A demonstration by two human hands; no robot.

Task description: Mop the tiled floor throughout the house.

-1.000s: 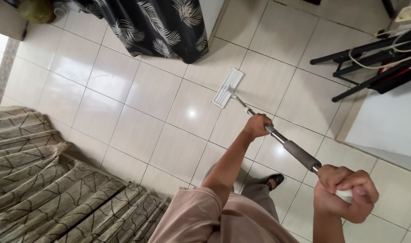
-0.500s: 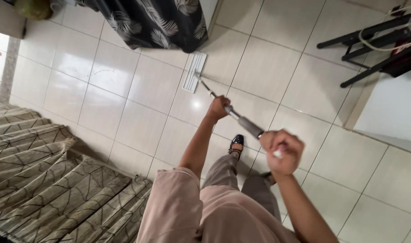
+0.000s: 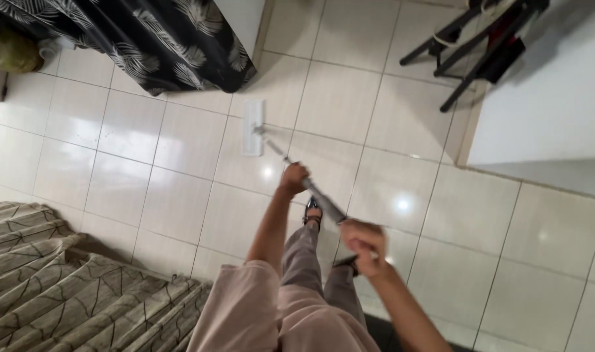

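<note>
Glossy pale floor tiles (image 3: pixel 180 195) are filling most of the view, throwing back small bright spots of ceiling light. On them a mop (image 3: pixel 271 146) is lying stretched out ahead of the person: its flat white head (image 3: pixel 252 127) is sitting flat on the tiles with its long side running up and down the view, just below the hem of a dark leaf-print curtain (image 3: pixel 147 45). From the head, the pole (image 3: pixel 323 203) is slanting back and to the right, rising toward the body, so the mop's long axis is running from upper left to lower right.

Both hands are closing around that pole. The left hand (image 3: pixel 293 178) is gripping it lower down, the arm reaching forward, and is the nearer of the two to the head. The right hand (image 3: pixel 362 240) is wrapping the upper end close to the body, fingers curled shut; it is blurred, so the exact grip is hard to read.

Below the hands, a black shoe (image 3: pixel 312 214) is showing on the tiles beside the pole. A patterned rug (image 3: pixel 63 287) is lying bunched at lower left. A black folding frame (image 3: pixel 467 52) is standing at upper right, next to a white wall (image 3: pixel 545 98).
</note>
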